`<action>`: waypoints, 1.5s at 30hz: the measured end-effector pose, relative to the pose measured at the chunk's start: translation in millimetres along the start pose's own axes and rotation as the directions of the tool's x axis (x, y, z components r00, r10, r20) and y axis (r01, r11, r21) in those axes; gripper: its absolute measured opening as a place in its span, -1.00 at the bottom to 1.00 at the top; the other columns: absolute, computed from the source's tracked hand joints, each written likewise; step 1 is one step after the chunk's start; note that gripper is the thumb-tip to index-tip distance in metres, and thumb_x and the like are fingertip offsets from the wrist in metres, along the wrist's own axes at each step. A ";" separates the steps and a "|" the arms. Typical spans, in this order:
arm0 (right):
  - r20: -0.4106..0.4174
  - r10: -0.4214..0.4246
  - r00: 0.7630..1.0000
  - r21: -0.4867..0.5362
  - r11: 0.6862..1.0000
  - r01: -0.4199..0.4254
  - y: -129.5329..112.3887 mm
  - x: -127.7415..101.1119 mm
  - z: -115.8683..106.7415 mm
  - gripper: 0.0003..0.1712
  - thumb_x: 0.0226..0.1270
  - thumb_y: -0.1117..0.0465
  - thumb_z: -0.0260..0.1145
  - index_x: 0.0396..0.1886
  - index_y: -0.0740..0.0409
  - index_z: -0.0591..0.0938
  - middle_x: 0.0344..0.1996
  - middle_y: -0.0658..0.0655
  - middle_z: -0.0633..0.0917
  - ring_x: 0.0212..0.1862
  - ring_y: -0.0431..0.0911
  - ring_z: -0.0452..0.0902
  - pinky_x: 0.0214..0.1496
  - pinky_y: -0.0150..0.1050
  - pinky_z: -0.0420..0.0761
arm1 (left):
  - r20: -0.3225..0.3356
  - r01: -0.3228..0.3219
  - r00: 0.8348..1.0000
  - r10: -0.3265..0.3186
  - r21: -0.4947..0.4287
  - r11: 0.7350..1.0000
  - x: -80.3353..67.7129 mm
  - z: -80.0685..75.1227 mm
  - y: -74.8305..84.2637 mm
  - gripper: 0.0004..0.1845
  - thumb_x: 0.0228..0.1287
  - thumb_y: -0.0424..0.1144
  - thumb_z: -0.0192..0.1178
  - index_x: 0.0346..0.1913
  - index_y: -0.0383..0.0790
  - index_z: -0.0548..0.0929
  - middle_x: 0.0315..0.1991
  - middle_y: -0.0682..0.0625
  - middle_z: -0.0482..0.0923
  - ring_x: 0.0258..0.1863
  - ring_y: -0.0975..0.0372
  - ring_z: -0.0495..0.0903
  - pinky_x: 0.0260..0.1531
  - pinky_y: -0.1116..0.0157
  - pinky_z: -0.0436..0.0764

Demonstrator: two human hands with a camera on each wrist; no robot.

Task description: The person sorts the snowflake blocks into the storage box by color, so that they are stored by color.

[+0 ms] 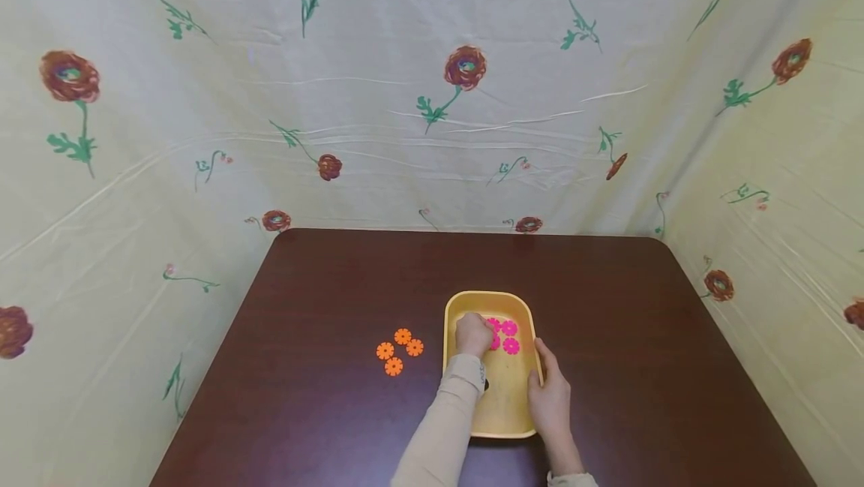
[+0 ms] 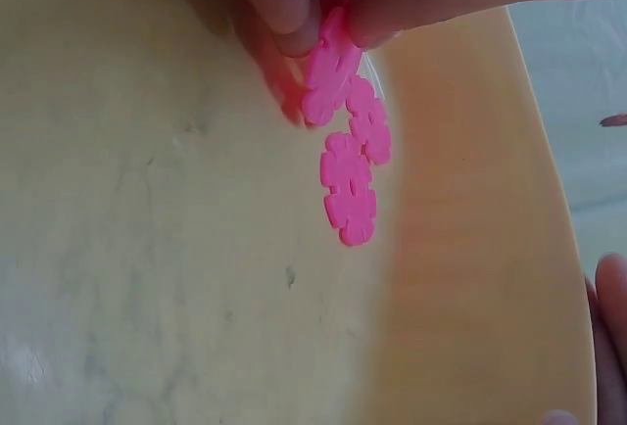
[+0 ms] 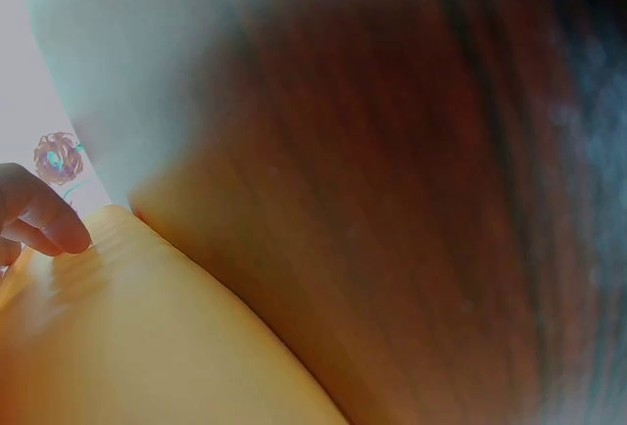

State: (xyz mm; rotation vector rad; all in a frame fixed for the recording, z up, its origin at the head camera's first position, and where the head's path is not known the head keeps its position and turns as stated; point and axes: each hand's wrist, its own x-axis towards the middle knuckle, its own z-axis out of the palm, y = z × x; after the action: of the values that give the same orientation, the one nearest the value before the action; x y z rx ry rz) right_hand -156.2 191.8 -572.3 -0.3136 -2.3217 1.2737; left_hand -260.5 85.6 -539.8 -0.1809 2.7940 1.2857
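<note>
The pink flower-shaped plastic discs sat inside the shallow yellow plastic tray, and the left hand was pinching one of them by its edge, with a few left lying flat. Right hand gripped the tray's right rim. Four orange flower-shaped discs were clustered on the dark brown counter just left of the tray, so I'd guess halfway through.

Bare hands, long beige sleeve on left arm, pale cuff at right wrist
</note>
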 end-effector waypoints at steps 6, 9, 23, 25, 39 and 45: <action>0.014 0.030 0.999 0.006 1.000 -0.030 -1.2 -0.1 1.3 -0.42 0.11 0.56 0.13 0.18 0.21 0.44 0.13 0.22 0.51 0.14 0.12 0.40 0.11 0.04 0.39 | -0.006 0.005 1.000 -0.004 0.023 1.000 0.0 0.0 -0.8 -0.69 0.02 -0.43 0.17 -0.81 -0.20 0.46 -0.76 0.01 0.43 -0.69 0.20 0.39 -0.66 0.37 0.36; 0.010 0.025 1.000 0.006 1.000 -0.025 -1.3 -0.3 2.1 -0.42 0.10 0.57 0.14 0.18 0.21 0.44 0.12 0.23 0.51 0.13 0.14 0.41 0.09 0.05 0.39 | -0.007 0.012 1.000 -0.012 0.051 0.999 0.3 -0.1 -1.5 -0.63 0.05 -0.44 0.13 -0.83 -0.17 0.34 -0.79 0.00 0.34 -0.73 0.20 0.34 -0.71 0.38 0.31; 0.016 0.033 0.999 -0.001 0.999 -0.033 -2.2 -2.2 2.5 -0.44 0.13 0.53 0.13 0.18 0.21 0.43 0.13 0.21 0.51 0.16 0.12 0.40 0.11 0.02 0.38 | 0.046 0.030 0.998 -0.035 0.096 0.995 -2.8 -6.0 0.0 -0.71 -0.07 -0.44 0.18 -0.78 -0.18 0.36 -0.75 -0.01 0.37 -0.73 0.21 0.37 -0.72 0.37 0.32; 0.011 0.040 0.999 0.001 0.999 -0.040 -2.5 -2.7 2.5 -0.44 0.13 0.53 0.14 0.18 0.20 0.44 0.12 0.21 0.52 0.15 0.12 0.40 0.11 0.03 0.38 | 0.055 0.024 0.998 -0.030 0.109 0.994 -3.5 -7.5 0.5 -0.68 -0.05 -0.42 0.18 -0.80 -0.16 0.32 -0.77 0.01 0.34 -0.75 0.22 0.35 -0.73 0.38 0.30; -0.002 0.012 1.000 -0.005 1.000 -0.012 -0.1 -1.7 0.4 -0.43 0.11 0.54 0.13 0.18 0.20 0.44 0.11 0.20 0.53 0.13 0.12 0.42 0.07 0.03 0.41 | 0.093 -0.089 0.993 0.073 0.181 0.979 -10.6 -20.7 16.0 -0.74 0.14 -0.18 0.17 -0.67 -0.11 0.55 -0.70 0.09 0.43 -0.67 0.25 0.40 -0.69 0.32 0.32; -0.012 0.000 1.000 -0.007 1.000 0.000 -0.8 -0.7 0.7 -0.43 0.09 0.57 0.14 0.16 0.23 0.45 0.10 0.21 0.53 0.12 0.12 0.43 0.06 0.02 0.42 | 0.045 -0.180 0.984 0.175 0.223 0.958 -18.5 -26.1 23.6 -0.90 0.09 -0.19 0.21 -0.49 -0.11 0.63 -0.55 0.06 0.58 -0.55 0.21 0.55 -0.63 0.27 0.44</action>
State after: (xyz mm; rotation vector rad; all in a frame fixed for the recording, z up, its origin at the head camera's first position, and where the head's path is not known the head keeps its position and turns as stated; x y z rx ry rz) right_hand -156.0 190.5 -572.1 -0.3221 -2.3173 1.2601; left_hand -245.4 82.5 -503.2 0.0997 2.9621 0.9758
